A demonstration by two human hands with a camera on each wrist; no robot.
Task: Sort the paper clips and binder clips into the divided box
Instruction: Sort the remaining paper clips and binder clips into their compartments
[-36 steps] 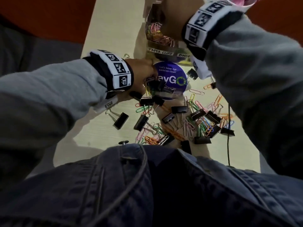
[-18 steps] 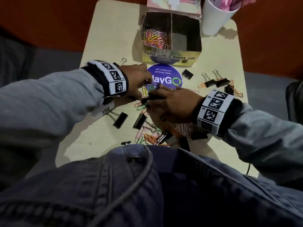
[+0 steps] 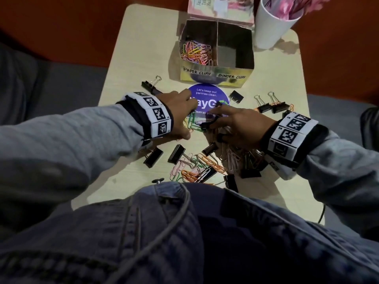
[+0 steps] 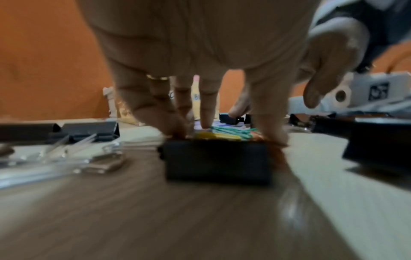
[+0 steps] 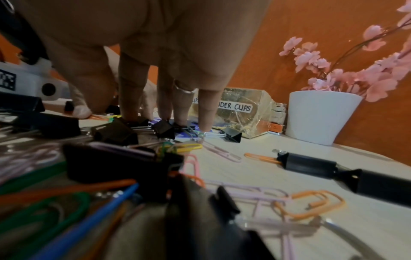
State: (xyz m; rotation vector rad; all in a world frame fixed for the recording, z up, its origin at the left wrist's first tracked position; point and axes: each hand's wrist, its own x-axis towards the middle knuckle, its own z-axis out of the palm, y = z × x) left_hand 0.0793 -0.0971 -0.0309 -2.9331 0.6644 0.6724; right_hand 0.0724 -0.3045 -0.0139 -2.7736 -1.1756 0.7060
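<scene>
Mid-frame on the table (image 3: 131, 177), the left hand (image 3: 180, 111) and right hand (image 3: 240, 126) press straightish fingers into the clips (image 3: 196, 124), gripping nothing. Light, slippery wire: pinch the loops. The box (image 3: 215, 76) sits above. A second ago the right hand was up over it.

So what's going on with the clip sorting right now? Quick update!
Left hand open, fingertips on green paper clips. Right hand open, fingers on binder clips. Box: paper clips in, binder side looks empty. Mixed pile still tangled.
</scene>
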